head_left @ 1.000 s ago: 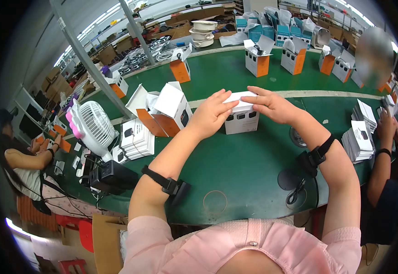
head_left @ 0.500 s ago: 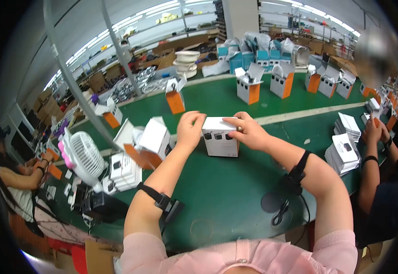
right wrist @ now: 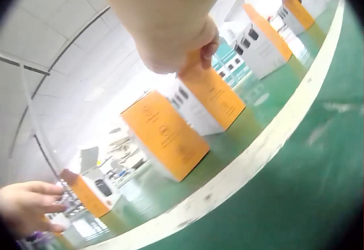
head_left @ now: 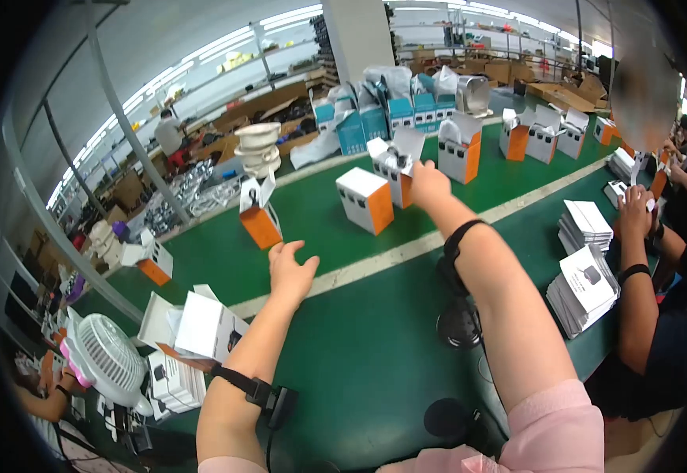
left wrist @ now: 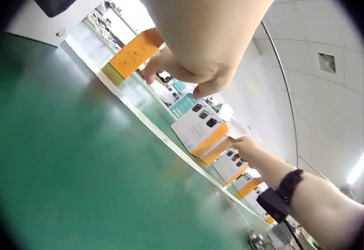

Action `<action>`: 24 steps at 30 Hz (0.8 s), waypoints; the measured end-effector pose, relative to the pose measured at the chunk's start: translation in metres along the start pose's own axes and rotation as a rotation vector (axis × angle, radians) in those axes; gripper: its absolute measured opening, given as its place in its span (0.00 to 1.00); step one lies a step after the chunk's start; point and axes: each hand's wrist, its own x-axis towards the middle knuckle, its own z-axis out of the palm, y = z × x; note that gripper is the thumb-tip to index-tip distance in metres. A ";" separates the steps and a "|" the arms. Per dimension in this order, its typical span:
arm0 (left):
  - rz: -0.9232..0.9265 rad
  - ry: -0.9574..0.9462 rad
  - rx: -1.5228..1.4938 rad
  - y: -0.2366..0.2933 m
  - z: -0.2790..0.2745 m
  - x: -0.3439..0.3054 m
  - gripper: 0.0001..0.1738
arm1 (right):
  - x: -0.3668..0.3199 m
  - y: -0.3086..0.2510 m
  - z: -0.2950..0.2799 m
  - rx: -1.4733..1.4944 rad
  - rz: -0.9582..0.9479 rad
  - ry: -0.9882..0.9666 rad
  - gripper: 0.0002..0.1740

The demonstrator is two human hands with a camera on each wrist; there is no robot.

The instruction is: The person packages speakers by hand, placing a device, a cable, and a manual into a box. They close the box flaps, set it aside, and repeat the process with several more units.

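Note:
My right hand (head_left: 431,186) grips the orange side of an open white and orange box (head_left: 400,188), near its top edge. White wrapping and a dark item show at that box's mouth. Just left of it stands a closed box (head_left: 365,202) of the same print, with no hand on it. My left hand (head_left: 291,272) is stretched out over the pale strip with its fingers loosely spread, holding nothing. Nearest to it is another open box (head_left: 261,224), behind its fingertips. In the right wrist view, the right fingertips (right wrist: 209,55) are at the top of the orange panel (right wrist: 219,97).
More open boxes (head_left: 459,154) line the green belt to the right. Nearer on the left are an open box (head_left: 209,327), stacked booklets (head_left: 176,382) and a fan (head_left: 107,359). Booklet piles (head_left: 584,288) lie at right beside another person's arm (head_left: 637,315).
The closed box went from the near table onto the belt beyond the pale strip. Both hands left it; the right hand reached to the open box and took hold of it. The head view shifted.

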 end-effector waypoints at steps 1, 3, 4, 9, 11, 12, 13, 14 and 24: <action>0.015 -0.027 -0.039 0.012 0.000 -0.011 0.26 | 0.001 0.015 0.004 0.028 -0.028 -0.049 0.14; 0.085 -0.066 -0.066 0.020 0.005 -0.024 0.24 | 0.004 0.028 0.003 0.089 -0.026 -0.009 0.13; 0.106 -0.070 -0.097 0.025 0.006 -0.030 0.23 | 0.005 0.029 0.001 0.120 0.006 0.067 0.14; 0.088 -0.138 -0.136 0.037 0.002 -0.047 0.20 | 0.020 0.041 -0.002 0.221 -0.196 0.005 0.18; 0.097 -0.162 -0.149 0.038 -0.004 -0.054 0.20 | 0.025 0.043 0.004 0.232 -0.106 0.052 0.14; 0.085 -0.177 -0.181 0.044 -0.010 -0.060 0.20 | 0.024 0.044 0.002 0.217 0.000 0.075 0.12; 0.092 -0.198 -0.156 0.048 -0.016 -0.065 0.20 | 0.019 0.050 -0.002 0.266 -0.031 0.117 0.11; 0.091 -0.209 -0.154 0.047 -0.021 -0.070 0.20 | 0.019 0.051 -0.003 0.264 -0.020 0.112 0.11; 0.729 -0.051 0.032 0.115 -0.049 -0.125 0.24 | -0.110 0.028 -0.188 0.246 -0.274 0.071 0.14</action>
